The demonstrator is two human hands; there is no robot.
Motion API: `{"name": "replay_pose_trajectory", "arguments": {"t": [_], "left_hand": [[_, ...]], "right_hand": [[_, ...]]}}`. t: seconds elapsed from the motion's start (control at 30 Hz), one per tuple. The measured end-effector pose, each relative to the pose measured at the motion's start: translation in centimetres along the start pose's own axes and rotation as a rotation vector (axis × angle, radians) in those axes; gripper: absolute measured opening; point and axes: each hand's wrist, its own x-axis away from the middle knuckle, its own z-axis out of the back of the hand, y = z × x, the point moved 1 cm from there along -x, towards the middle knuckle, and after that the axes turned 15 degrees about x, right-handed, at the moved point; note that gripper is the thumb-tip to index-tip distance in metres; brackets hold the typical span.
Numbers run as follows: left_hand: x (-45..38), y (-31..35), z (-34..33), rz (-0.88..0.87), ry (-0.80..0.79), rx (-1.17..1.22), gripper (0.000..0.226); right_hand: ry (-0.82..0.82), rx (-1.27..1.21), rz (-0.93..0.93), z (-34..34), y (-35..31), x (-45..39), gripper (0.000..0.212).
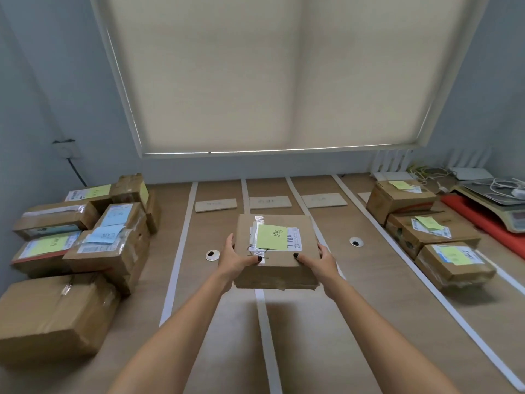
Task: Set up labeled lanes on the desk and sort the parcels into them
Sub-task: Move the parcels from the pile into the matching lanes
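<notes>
Taped wood desk (216,322), blind (270,75) behind

The held parcel (277,251) carries a white shipping label (294,242) printed with the digits "186", read sideways; beside it a green sticky note (271,237) bears a handwritten character too small to make out. Beyond this parcel, three cardboard lane cards (270,202) show faint writing, illegible. Notes on the parcels stacked left and right of it are likewise unreadable.
</notes>
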Motion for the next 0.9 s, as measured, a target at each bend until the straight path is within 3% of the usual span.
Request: {"name": "replay_pose_trajectory", "arguments": {"t": [0.17, 0.3, 0.53, 0.67, 0.9], "left_hand": [[0.5, -2.4, -11.8, 0.010, 0.045, -0.059, 0.080], [2.5, -4.6, -23.1, 0.019, 0.101, 0.010, 0.058], [7.0, -8.1, -40.9, 0.106, 0.059, 0.155, 0.052], [8.5, -9.1, -48.1, 0.158, 0.018, 0.160, 0.053], [10.7, -11.6, -56.8, 0.292, 0.000, 0.107, 0.030]], "right_hand": [[-0.003, 0.043, 0.030, 10.1, 5.4, -4.1, 0.054], [-0.055, 0.109, 0.039, 20.1, 10.9, -6.6, 0.062], [-0.075, 0.166, -0.019, 37.4, 19.6, -7.4, 0.063], [-0.044, 0.160, -0.085, 44.3, 23.8, -7.1, 0.057], [-0.029, 0.161, -0.229, 52.2, 30.5, -6.3, 0.049]]}}
